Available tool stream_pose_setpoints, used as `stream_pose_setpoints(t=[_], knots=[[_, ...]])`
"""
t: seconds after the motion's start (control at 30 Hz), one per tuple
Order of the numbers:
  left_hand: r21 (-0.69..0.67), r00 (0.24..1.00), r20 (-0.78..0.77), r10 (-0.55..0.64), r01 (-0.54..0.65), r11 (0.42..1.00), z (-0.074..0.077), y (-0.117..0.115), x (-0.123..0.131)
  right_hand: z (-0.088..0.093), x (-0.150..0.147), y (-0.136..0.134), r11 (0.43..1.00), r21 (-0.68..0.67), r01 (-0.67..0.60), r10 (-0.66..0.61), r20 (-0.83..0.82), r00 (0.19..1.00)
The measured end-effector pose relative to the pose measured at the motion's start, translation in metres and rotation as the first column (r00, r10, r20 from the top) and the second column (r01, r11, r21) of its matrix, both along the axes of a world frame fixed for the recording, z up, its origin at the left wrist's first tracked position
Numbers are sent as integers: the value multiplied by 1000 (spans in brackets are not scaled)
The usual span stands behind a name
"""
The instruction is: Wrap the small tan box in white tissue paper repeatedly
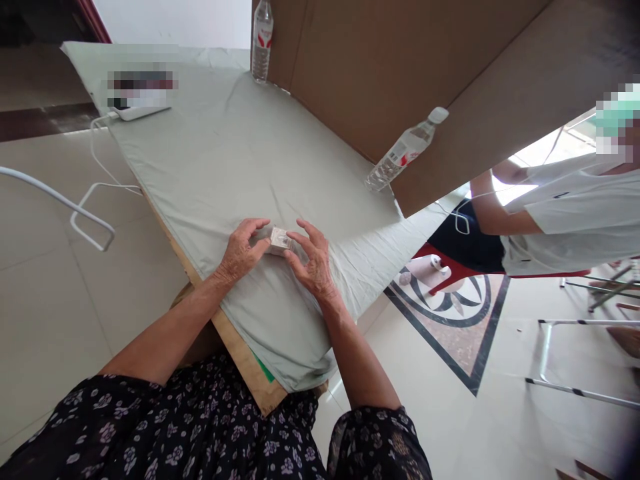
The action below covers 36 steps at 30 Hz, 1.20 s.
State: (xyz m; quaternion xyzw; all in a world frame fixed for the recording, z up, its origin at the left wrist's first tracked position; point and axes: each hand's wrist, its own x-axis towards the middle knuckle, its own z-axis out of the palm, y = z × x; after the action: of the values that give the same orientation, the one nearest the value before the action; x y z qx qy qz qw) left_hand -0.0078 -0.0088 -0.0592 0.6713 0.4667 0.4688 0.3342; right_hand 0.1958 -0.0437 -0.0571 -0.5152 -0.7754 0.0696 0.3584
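Observation:
A small whitish box [280, 238], its print too small to read, is on the grey-green cloth between my two hands, near the front corner of the table. My left hand [243, 248] curves around its left side, with the thumb at the box's edge and the index finger stretched beyond it. On the other side, my right hand [313, 259] has index finger and thumb against the right end of the box, the other fingers raised. Whether the box is lifted off the cloth, I cannot tell.
A cloth-covered table [200, 160] bears a large cardboard panel [360, 73], an upright water bottle [262, 43] and a tilted water bottle [405, 152]. A white device [143, 107] with a cable lies far left. At right sits a person in a white shirt [575, 207].

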Motion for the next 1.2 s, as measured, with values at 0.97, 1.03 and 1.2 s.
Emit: stream_pose_setpoints(t=[0.97, 1.03, 1.2], knots=[[106, 999, -27, -30, 33, 994, -6, 1, 2, -9, 0, -1, 997, 77, 10, 2, -148, 989], [93, 999, -23, -29, 31, 995, -6, 1, 1, -7, 3, 1, 997, 56, 47, -31, -253, 967], [81, 1000, -9, -22, 23, 996, -6, 1, 0, -7, 2, 3, 998, 45, 42, -26, -305, 952]])
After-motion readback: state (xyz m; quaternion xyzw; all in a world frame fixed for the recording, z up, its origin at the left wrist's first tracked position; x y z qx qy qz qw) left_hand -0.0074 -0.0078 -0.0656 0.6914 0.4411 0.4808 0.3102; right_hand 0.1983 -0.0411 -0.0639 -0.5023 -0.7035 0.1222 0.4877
